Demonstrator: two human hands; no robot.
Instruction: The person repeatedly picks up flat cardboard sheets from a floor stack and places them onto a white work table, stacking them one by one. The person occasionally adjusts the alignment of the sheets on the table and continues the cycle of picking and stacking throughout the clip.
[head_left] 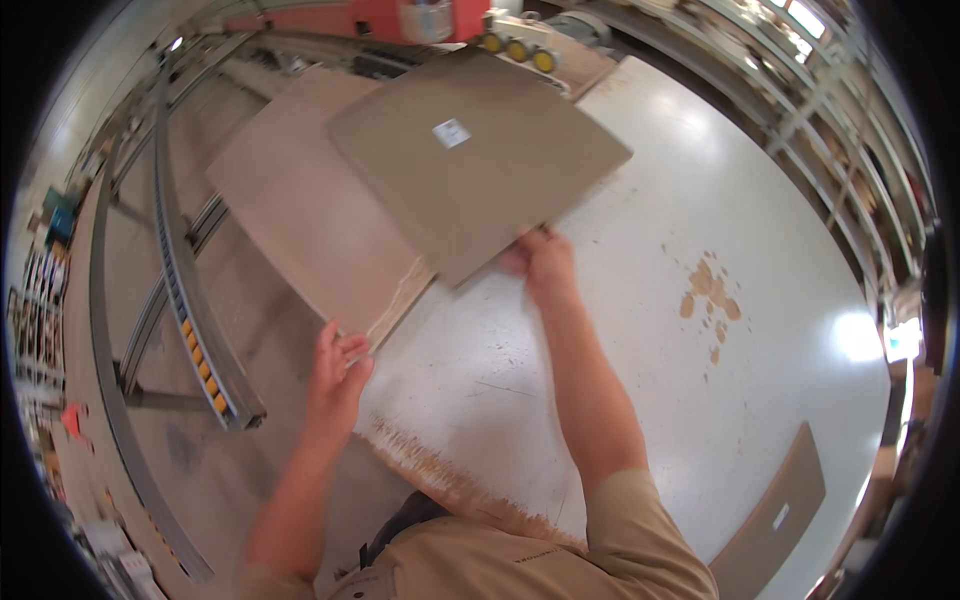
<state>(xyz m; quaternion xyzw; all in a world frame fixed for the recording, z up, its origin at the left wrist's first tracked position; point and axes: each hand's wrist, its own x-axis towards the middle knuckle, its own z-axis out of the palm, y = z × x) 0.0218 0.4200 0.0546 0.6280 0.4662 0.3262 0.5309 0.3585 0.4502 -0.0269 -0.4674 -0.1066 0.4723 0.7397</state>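
Observation:
A flat olive-brown panel (pixel 480 170) with a small white label lies partly over a pinkish-tan panel (pixel 300 190). My right hand (pixel 543 262) is closed at the near edge of the olive-brown panel; its fingertips are slightly blurred. By the near left corner of the pinkish panel is my left hand (pixel 340 375), its fingers apart and the thumb off the board. Whether those fingers touch the corner, I cannot tell. A rough, pale strip runs along the pinkish panel's near edge.
Both panels rest on a white table (pixel 640 300) with a worn front edge and brown patches. A narrow brown labelled board (pixel 780 515) lies at the right. On the left runs a roller rail (pixel 185 290). A red machine (pixel 430 20) with yellow rollers stands at the far side; metal racks (pixel 800 130) line the right.

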